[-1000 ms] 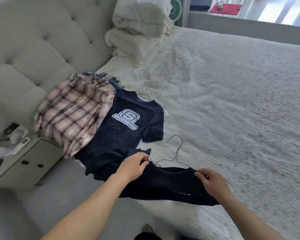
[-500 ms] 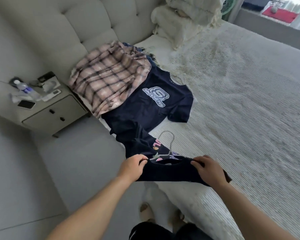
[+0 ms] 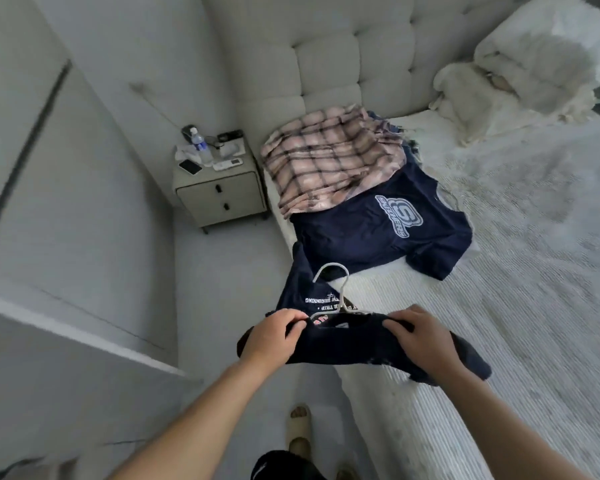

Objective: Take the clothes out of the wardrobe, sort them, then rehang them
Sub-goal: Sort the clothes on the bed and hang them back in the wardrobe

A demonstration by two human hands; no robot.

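Navy cotton fills the lower centre of the frame, where a person holds a dark T-shirt (image 3: pixel 343 344) on a white wire hanger (image 3: pixel 340 292) over the near edge of the bed (image 3: pixel 516 306). The left hand (image 3: pixel 274 337) grips one shoulder of the shirt, fingers (image 3: pixel 293 318) curled over the fabric; the right hand (image 3: pixel 426 341) grips the other shoulder, its fingers likewise folded onto the cloth. The hanger's hook pokes up between the two hands.

The garment looks light, soft and limp, likely to sag and slide off the thin wire unless carried by the shoulders or the hook.

Beyond it, mid-frame, a second navy T-shirt with a pale logo (image 3: pixel 378 233) lies flat on the bed, partly overlapped by a pink plaid shirt (image 3: pixel 329 168) near the tufted headboard (image 3: pixel 326 64). A nightstand (image 3: pixel 219 188) stands to the left of the bed, carrying a water bottle (image 3: pixel 200 145) and a phone (image 3: pixel 190 166). Folded white bedding (image 3: pixel 520 71) sits at upper right.
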